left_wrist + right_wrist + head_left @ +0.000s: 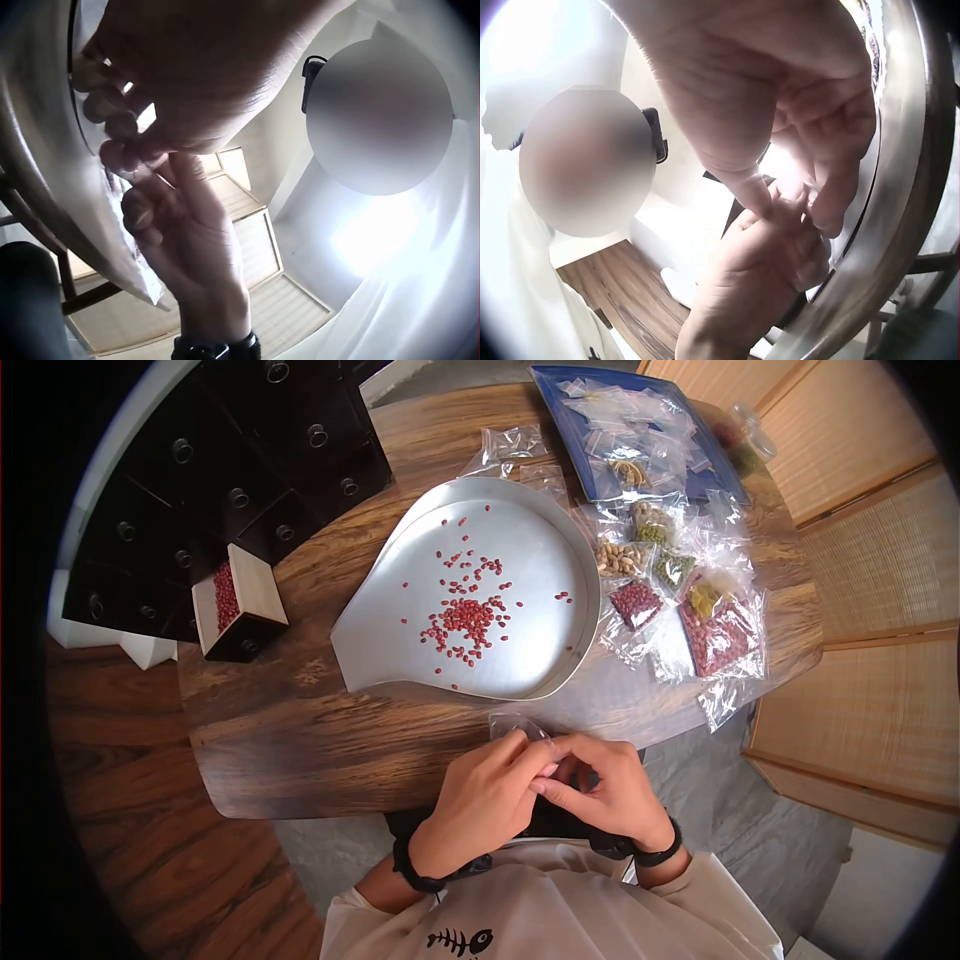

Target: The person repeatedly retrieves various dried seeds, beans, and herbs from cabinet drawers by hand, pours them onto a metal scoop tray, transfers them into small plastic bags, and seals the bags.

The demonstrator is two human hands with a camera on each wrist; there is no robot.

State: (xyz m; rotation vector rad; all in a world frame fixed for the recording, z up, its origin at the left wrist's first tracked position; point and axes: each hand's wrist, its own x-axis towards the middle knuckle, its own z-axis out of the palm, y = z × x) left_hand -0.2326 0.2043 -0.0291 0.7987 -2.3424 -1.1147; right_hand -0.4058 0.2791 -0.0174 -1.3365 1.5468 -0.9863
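Bag: jutting past my fingertips, just below pan
Left hand: I am pinching bag, fingers curling
Right hand: I am pinching it too, fingertips meeting the left's
Red beans: scattering across pan, clustering near its middle
Drawer: holding more red beans, standing beside cabinet
Packets: lying right of pan, near blue tray

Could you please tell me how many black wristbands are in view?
2: one wristband is worn just behind the left hand, the other wristband behind the right hand.
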